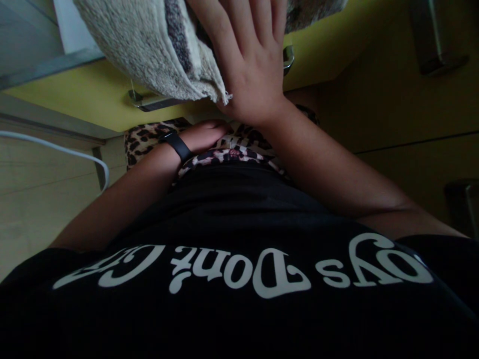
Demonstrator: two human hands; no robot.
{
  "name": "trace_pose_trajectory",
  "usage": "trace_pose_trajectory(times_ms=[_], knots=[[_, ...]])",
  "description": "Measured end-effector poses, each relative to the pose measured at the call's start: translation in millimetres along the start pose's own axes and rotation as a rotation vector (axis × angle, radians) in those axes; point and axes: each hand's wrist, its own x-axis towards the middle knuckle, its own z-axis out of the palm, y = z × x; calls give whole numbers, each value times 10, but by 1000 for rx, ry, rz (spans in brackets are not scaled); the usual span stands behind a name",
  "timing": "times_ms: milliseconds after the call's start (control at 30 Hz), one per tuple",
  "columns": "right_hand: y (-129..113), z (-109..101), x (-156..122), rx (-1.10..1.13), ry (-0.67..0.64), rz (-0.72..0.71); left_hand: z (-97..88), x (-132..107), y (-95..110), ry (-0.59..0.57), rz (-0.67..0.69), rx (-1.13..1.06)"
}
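Observation:
A cream and grey-brown terry towel [138,47] with a frayed corner hangs over a yellow drawer front at the top of the view. My right hand [249,65] lies on the towel with its back up, its fingers stretched out and slightly apart. The picture's top edge cuts off its fingertips. Lower down, my left hand [215,130] rests at my lap, on leopard-print cloth [144,139]. Its fingers are hidden. A black band [177,145] is around the left wrist.
Yellow drawers [90,92] with metal handles [149,102] stand close in front and at the right. A pale cable [75,149] curves past at the left, above the tiled floor [33,199]. A grey counter edge [48,67] is at the upper left.

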Motion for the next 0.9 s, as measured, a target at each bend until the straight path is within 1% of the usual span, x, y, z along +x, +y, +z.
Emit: trace_pose_trajectory(times_ms=[133, 267, 367, 500, 633, 767, 900], knots=[[0, 3, -6, 8, 27, 14, -18, -13, 32, -7, -43, -33], [-27, -24, -13, 1, 33, 5, 12, 17, -26, 21, 14, -10], [-42, -43, -21, -4, 45, 1, 27, 29, -56, 14, 19, -8], [-46, -51, -25, -17, 57, 8, 22, 22, -36, 14, 31, 4], [-41, -46, -10, -23, 40, 4, 9, 13, -13, 0, -6, 4], [-39, -42, 1, -21, 9, 9, 9, 15, -28, 3, 1, -18], [-36, -35, 0, -8, -13, 15, 11, 4, -18, 7, 3, 8]])
